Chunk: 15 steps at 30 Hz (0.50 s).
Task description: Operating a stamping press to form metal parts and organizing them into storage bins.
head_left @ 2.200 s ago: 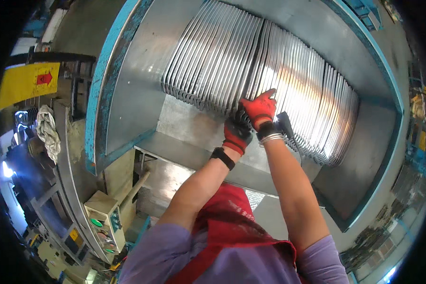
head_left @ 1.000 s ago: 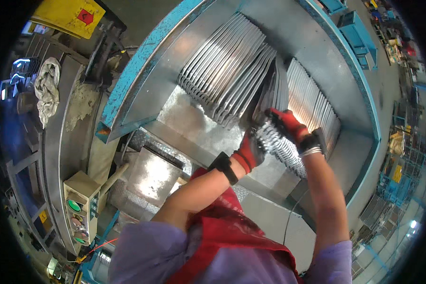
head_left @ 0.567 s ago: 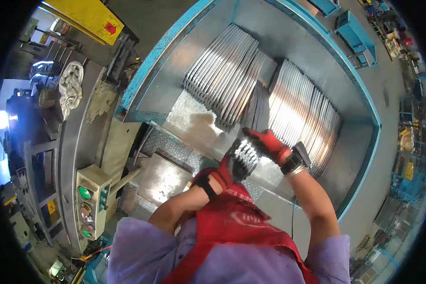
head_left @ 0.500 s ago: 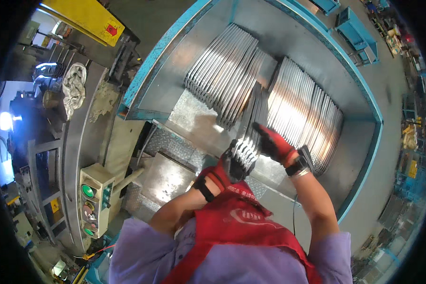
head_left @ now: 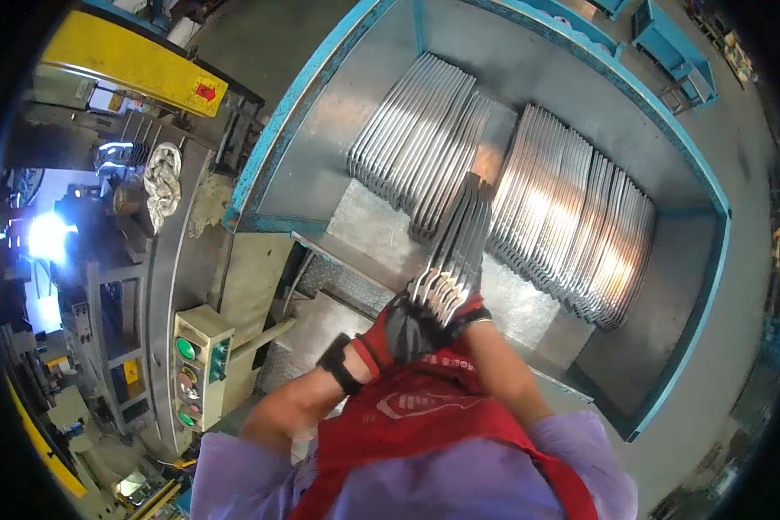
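A bundle of long, thin metal bars with bent ends [head_left: 461, 234] is between my gloved hands, its bent ends close to my apron. My left hand [head_left: 405, 333], in a red and black glove, closes around the near end from the left. On the other side my right hand [head_left: 473, 310] grips the same end, its fingers mostly hidden behind the bars. The far ends of the bars point into a blue-rimmed metal bin [head_left: 722, 212]. Similar bars stand there in a left row [head_left: 418, 139] and a longer right row [head_left: 572, 208].
To my left stands a machine with a control box [head_left: 201, 368] carrying green buttons. A crumpled cloth [head_left: 163, 184] lies on its ledge, below a yellow beam [head_left: 130, 56]. Another blue container [head_left: 670, 48] is at the far right.
My right hand has come from beside the bundle down to its near end and closed on it. The bars now fan apart more. The whole view has shifted slightly.
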Tool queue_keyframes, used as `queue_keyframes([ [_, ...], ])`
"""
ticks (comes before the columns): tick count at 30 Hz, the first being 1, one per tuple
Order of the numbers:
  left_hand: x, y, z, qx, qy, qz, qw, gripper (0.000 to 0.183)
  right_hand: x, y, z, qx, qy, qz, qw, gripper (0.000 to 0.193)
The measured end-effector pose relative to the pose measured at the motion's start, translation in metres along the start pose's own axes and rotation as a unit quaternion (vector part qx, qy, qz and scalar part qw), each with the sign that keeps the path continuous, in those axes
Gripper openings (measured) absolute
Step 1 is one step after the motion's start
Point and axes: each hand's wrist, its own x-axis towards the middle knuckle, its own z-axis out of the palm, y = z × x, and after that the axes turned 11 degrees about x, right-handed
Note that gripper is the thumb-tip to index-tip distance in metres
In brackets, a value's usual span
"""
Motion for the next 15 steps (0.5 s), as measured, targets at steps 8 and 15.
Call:
queue_keyframes([
  [8, 0.024, 0.043, -0.057, 0.123, 0.208, -0.107, 0.965, 0.067, -0.009, 0.033, 0.042, 0.115, -0.114, -0.003, 0.987, 0.051],
  [15, 0.009, 0.056, -0.063, 0.139, 0.177, -0.183, 0.957, 0.07, -0.028, 0.06, 0.065, -0.146, -0.19, -0.078, 0.968, 0.051],
])
